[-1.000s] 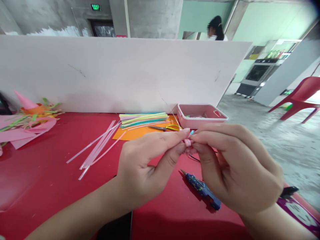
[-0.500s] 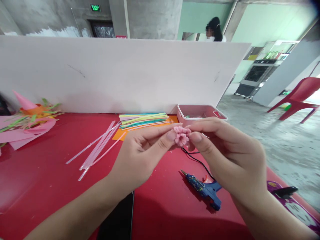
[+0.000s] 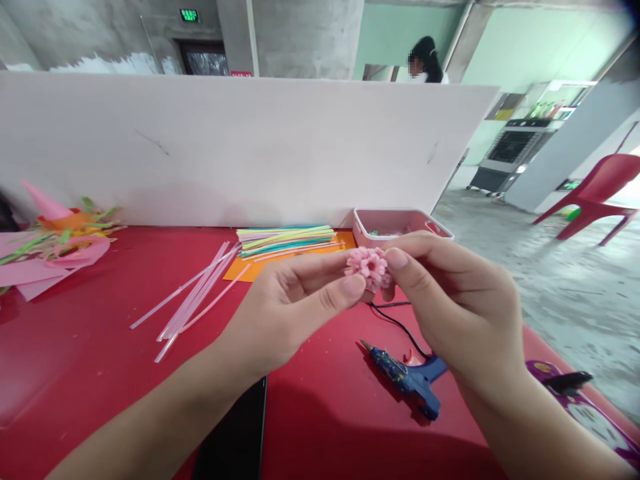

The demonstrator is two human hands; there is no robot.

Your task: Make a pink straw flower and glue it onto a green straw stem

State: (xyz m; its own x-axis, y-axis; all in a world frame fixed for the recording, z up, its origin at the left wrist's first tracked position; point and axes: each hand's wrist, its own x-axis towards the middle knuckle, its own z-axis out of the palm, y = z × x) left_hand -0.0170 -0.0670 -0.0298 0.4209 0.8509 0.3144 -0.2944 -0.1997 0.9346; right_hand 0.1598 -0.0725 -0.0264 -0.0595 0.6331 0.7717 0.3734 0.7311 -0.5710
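A small fuzzy pink flower [image 3: 371, 267] is sitting between both sets of fingertips, its hollow centre facing back toward the person; I'm not making out a long axis on something so round. The left hand [image 3: 287, 310] is pinching its left edge, the right hand [image 3: 463, 307] its right. Below the grip, a blue glue gun [image 3: 406, 380] is lying; beyond, a pink basket [image 3: 390, 219] is standing.

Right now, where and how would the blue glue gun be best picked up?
Probably by its handle, coming from the right: the glue gun lies on the red table, handle sticking out rightward from the barrel, metal nozzle pointing left and away.
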